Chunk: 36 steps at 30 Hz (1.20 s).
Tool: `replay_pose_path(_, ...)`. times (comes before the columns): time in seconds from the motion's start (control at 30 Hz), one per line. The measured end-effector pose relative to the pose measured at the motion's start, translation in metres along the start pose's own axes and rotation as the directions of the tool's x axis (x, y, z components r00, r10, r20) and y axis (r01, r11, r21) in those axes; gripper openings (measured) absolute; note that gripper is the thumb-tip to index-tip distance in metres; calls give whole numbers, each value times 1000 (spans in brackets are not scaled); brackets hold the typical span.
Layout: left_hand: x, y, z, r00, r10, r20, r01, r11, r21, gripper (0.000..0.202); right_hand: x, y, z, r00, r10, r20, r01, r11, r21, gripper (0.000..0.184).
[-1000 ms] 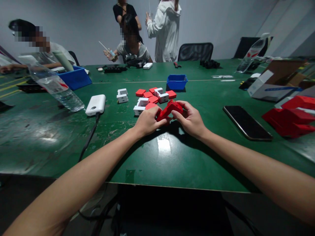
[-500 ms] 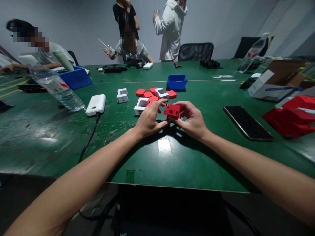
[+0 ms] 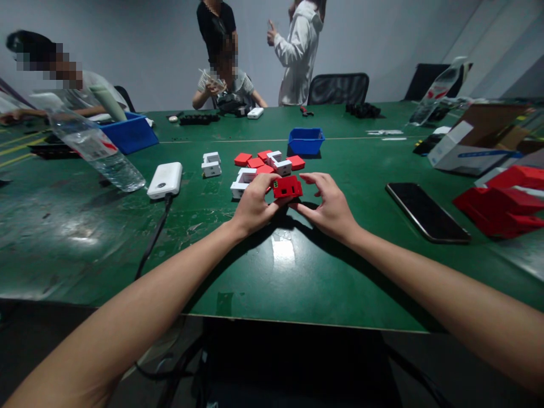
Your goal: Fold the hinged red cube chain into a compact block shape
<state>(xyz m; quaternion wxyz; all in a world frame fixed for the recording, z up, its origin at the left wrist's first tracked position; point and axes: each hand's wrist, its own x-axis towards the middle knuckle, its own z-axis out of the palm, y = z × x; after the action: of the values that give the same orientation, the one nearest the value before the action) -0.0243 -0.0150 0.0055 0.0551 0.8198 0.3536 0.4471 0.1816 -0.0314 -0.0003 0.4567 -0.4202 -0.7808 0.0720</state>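
A small red plastic box (image 3: 288, 187) with cut-out slots and a small green part at its left end is held above the table. My left hand (image 3: 257, 205) is closed on its left end, the thumb under it. Beside its right end, my right hand (image 3: 329, 205) has its fingers apart, the thumb tip close to the lower edge; whether it touches cannot be made out. Just behind my hands lie several red blocks (image 3: 243, 159) and a white bracket (image 3: 279, 163). Another white bracket (image 3: 241, 184) lies near my left hand, and a third white bracket (image 3: 211, 165) stands farther left.
A white power bank (image 3: 165, 181) with a black cable and a leaning water bottle (image 3: 102, 150) are on the left. Behind the blocks stands a blue bin (image 3: 306, 141). To the right are a phone (image 3: 427, 212), red parts (image 3: 504, 203) and an opened carton (image 3: 480, 139). Several people are across the table.
The red box has moved slightly left, from my right hand's grasp into my left hand's. My right hand's fingers have come away from it. Across the table, a seated person's raised hand has moved inward.
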Motion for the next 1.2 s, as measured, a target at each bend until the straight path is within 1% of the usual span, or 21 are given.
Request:
replay_pose_path(0.07, 1, -3, 1, 999, -46, -5, 45, 997, -56, 31, 0, 6, 1, 997, 63, 40, -63, 998, -14, 60)
replay_pose_path(0.13, 2, -6, 2, 994, -105, 23, 108, 983, -148, 33, -1, 11, 3, 989, 114, 98, -115, 993, 5, 62)
replay_pose_path(0.2, 2, -9, 4, 983, -171, 73, 184, 953, -241, 36, -1, 13, 3, 979, 146, 143, -153, 987, 40, 55)
replay_pose_path(0.27, 2, -11, 5, 972, -208, 112, 232, 929, -287, 38, -1, 13, 3, 971, 171, 165, -185, 980, 77, 42)
replay_pose_path(0.33, 2, -10, 6, 969, -212, 124, 239, 929, -283, 39, -1, 11, 3, 966, 201, 164, -220, 970, 107, 33)
replay_pose_path(0.4, 2, -10, 6, 973, -205, 106, 225, 945, -237, 39, -1, 8, 2, 965, 224, 138, -242, 962, 128, 29)
replay_pose_path(0.47, 2, -9, 5, 978, -193, 75, 202, 967, -154, 38, 0, 6, 2, 972, 214, 98, -226, 964, 141, 28)
replay_pose_path(0.57, 1, -10, 3, 983, -172, 64, 174, 984, -39, 36, 0, 2, 1, 990, 140, 29, -142, 979, 145, 27)
replay_pose_path(0.67, 1, -11, 2, 981, -167, 94, 168, 986, -2, 34, 0, 0, 0, 996, 91, -4, -90, 985, 151, 30)
replay_pose_path(0.8, 1, -11, -1, 987, -141, 82, 139, 990, 28, 33, 0, -1, -1, 996, 89, -14, -86, 986, 143, 30)
replay_pose_path(0.97, 0, -8, -3, 988, -132, 77, 131, 991, 10, 31, -1, -1, 0, 998, 45, -38, -41, 994, 101, 28)
replay_pose_path(1.13, -1, -5, 0, 983, -164, 80, 170, 982, -85, 42, -2, -5, -1, 998, -41, -56, 47, 991, 122, 27)
replay_pose_path(1.2, 0, -5, 1, 975, -204, 83, 214, 968, -135, 46, -2, -6, -2, 996, -62, -61, 70, 988, 139, 26)
